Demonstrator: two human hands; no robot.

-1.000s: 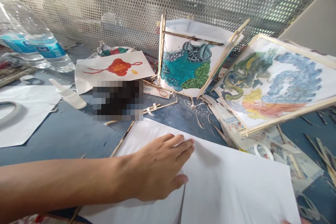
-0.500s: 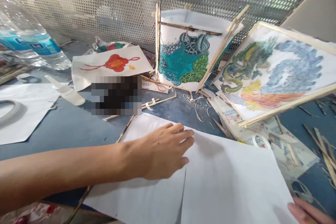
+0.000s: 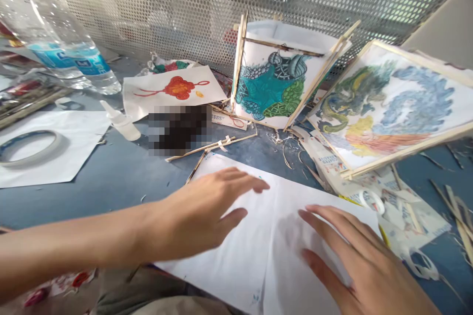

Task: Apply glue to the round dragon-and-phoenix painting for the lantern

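Observation:
A large white sheet of paper point(image 3: 258, 251) lies on the blue table in front of me, with a crease down its middle. My left hand point(image 3: 201, 211) rests flat on its left half, fingers spread and pointing right. Flat on the right half lies my right hand point(image 3: 354, 261), fingers apart and pointing up-left. Neither hand grips anything. Thin bamboo sticks point(image 3: 210, 146) lie just beyond the sheet's far edge.
A painted paper lantern on a bamboo frame point(image 3: 275, 83) stands at the back, a framed dragon painting point(image 3: 391, 103) leans to its right. A red-knot drawing point(image 3: 173, 91), glue bottle point(image 3: 121, 120), tape roll point(image 3: 31, 145) and water bottle point(image 3: 62, 44) lie left. A perforated metal screen point(image 3: 185, 5) closes the back.
My right hand came in from the lower right corner and now lies flat on the sheet. My left hand slid slightly left. The sheet's near edge now hangs over the table edge.

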